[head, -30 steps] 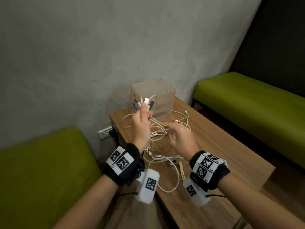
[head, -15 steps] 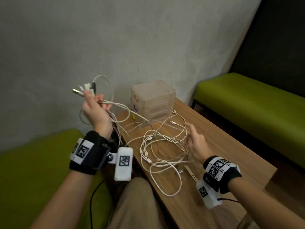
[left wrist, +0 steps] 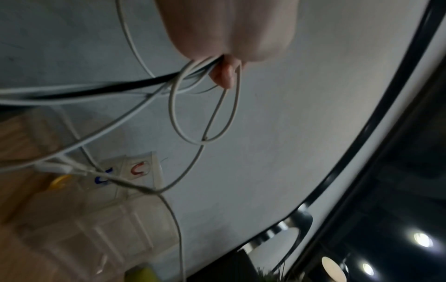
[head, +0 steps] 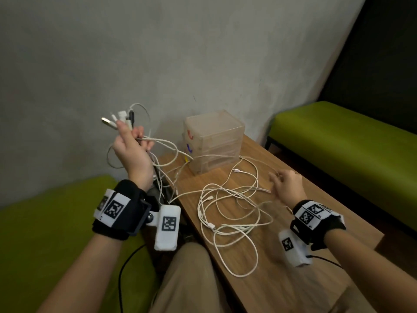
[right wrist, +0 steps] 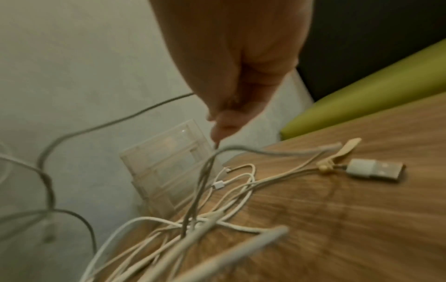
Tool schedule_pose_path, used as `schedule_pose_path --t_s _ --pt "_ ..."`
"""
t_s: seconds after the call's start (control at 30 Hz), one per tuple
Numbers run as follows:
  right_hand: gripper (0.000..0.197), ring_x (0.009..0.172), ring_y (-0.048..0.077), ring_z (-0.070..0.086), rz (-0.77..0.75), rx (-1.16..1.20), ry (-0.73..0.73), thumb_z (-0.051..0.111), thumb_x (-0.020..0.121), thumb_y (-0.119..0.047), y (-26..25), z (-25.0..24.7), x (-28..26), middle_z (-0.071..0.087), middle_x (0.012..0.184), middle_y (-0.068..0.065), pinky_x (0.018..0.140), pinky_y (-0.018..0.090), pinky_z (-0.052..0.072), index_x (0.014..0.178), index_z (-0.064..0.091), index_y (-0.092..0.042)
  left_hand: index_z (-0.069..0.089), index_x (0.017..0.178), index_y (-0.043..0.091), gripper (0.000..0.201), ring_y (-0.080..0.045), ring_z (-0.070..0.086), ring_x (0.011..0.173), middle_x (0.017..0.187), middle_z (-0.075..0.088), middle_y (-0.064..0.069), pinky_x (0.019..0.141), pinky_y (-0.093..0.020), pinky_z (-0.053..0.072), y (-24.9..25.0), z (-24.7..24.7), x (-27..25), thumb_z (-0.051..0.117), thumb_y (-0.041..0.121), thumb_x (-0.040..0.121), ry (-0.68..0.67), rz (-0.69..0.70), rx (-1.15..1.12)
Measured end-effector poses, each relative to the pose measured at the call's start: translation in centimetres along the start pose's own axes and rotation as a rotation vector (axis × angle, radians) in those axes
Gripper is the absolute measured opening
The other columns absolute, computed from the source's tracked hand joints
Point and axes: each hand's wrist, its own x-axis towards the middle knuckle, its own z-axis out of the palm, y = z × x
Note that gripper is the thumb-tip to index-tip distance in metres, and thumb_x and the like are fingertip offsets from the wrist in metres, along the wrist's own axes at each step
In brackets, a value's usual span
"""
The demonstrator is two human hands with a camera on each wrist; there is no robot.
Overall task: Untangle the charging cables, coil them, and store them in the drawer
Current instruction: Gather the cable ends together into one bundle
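Observation:
My left hand is raised left of the table and grips a bunch of charging cable ends, their plugs sticking up above the fist. In the left wrist view white and black cables run out of the left hand's curled fingers. They trail down to a tangle of white cables on the wooden table. My right hand hovers at the tangle's right side, blurred. Its fingertips pinch one white cable that rises from the pile. The translucent drawer unit stands at the table's far end, drawers closed.
A green bench runs along the right, and a green seat lies at the lower left. The grey wall is close behind the drawer unit. A loose USB plug with a cable tie lies on the table near my right hand.
My left hand carried the bunch of plugs up and left, away from the drawer unit, stretching the cables. My right hand shifted right, opened briefly, then curled onto one cable.

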Motion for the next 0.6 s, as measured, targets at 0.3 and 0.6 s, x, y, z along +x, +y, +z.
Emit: schedule_pose_path --t_s 0.3,0.6 --pt "0.021 0.066 0.008 0.068 -0.406 0.428 -0.131 0.06 0.085 0.003 -5.5 0.7 -1.8 0.067 0.077 0.002 0.067 0.016 0.054 0.099 0.061 -0.013 0.049 0.074 0.02 0.032 -0.002 0.041 0.047 0.067 0.044 0.003 0.046 -0.014 0.035 -3.7 1.5 -5.3 0.03 0.03 0.099 -0.579 -0.13 0.423" --pt "0.018 0.081 0.006 0.063 -0.735 0.203 -0.193 0.056 0.089 -0.006 -8.2 1.8 -3.0 0.067 0.094 0.0 0.076 0.016 0.051 0.107 0.061 -0.007 0.049 0.053 0.025 0.049 -0.011 0.042 0.042 0.036 0.046 0.008 0.054 -0.029 0.036 -6.0 3.7 -8.1 0.034 0.034 0.098 -0.646 -0.194 0.504"
